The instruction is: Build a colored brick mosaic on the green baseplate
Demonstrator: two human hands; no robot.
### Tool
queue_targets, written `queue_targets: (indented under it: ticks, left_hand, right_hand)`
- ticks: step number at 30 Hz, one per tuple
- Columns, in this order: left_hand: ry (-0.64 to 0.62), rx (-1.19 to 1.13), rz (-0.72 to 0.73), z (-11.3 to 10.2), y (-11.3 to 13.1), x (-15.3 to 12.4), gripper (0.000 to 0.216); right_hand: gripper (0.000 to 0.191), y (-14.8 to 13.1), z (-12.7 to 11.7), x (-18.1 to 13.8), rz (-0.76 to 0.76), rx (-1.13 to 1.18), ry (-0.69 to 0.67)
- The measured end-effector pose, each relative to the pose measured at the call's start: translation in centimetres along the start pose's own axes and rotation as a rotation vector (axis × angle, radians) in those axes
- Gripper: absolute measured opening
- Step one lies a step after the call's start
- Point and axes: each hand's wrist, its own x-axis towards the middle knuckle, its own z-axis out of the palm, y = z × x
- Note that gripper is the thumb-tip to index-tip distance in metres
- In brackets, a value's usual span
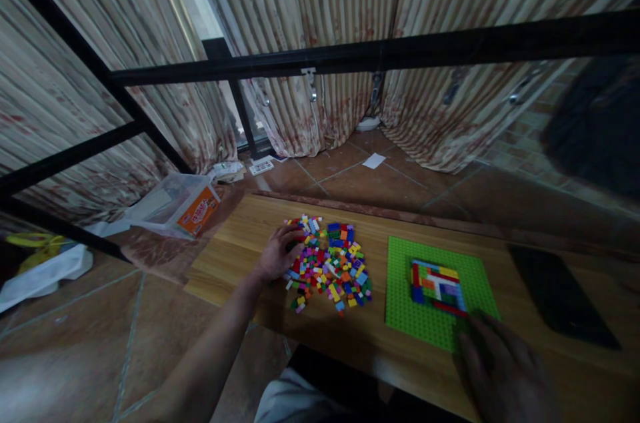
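Note:
A heap of small coloured bricks (330, 266) lies on a wooden table (240, 243). My left hand (278, 253) rests at the heap's left edge, its fingers curled in among the bricks; what they hold is hidden. To the right lies a green baseplate (425, 316) with a small patch of coloured bricks (439, 287) built on it. My right hand (493, 363) lies on the table at the baseplate's near right corner, fingers stretched toward the built patch and holding nothing.
A dark flat slab (560, 296) lies on the table's right side. A clear plastic box with an orange label (175, 206) sits beyond the table's left end. Black metal bars (350, 59) cross in front of curtains. A white bag (45, 273) lies on the tiled floor.

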Motion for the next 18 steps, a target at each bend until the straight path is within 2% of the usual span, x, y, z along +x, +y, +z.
queue_targets:
  ticks: [4,9,18]
  left_hand:
    - [0.003,-0.020,0.056,0.8,1.8,-0.5,0.027]
    - [-0.008,-0.088,0.058,1.6,4.3,-1.2,0.027]
    - [-0.192,-0.265,0.104,1.9,8.5,-2.3,0.029]
  right_hand:
    - [0.036,-0.4,-0.3,0.1,0.030,0.020,0.011]
    - [0.034,-0.5,-0.5,0.2,0.021,0.036,0.000]
    - [0.041,0.4,0.3,0.1,0.021,-0.011,0.030]
